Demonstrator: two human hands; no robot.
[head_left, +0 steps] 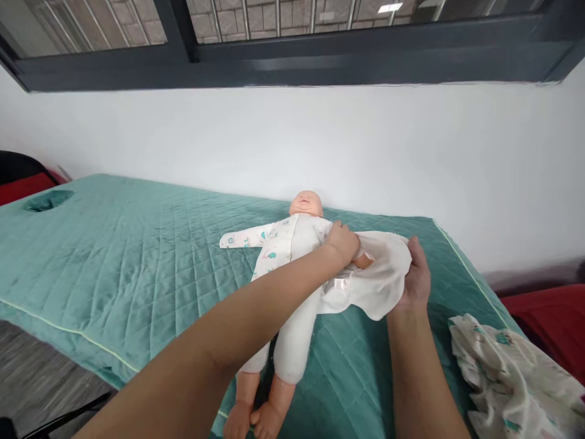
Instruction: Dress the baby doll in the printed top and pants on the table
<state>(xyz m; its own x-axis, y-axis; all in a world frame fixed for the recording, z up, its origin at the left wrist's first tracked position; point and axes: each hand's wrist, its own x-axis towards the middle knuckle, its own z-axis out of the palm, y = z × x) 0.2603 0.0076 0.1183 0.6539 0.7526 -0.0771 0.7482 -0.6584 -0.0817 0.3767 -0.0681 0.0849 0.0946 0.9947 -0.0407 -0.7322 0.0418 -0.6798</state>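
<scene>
One smooth doll [307,204]; limp garment [384,274]

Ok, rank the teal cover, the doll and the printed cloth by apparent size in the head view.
1. Cover, largest by far.
2. Doll.
3. Printed cloth; nearer the camera and cut by the frame, so unsure against the doll.

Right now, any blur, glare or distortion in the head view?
Head view: even soft light, faint shadows; lamp reflection in the window; wide-angle bowing of its frame; floor at lower left smeared; doll, white garment, left hand, right hand sharp.
</scene>
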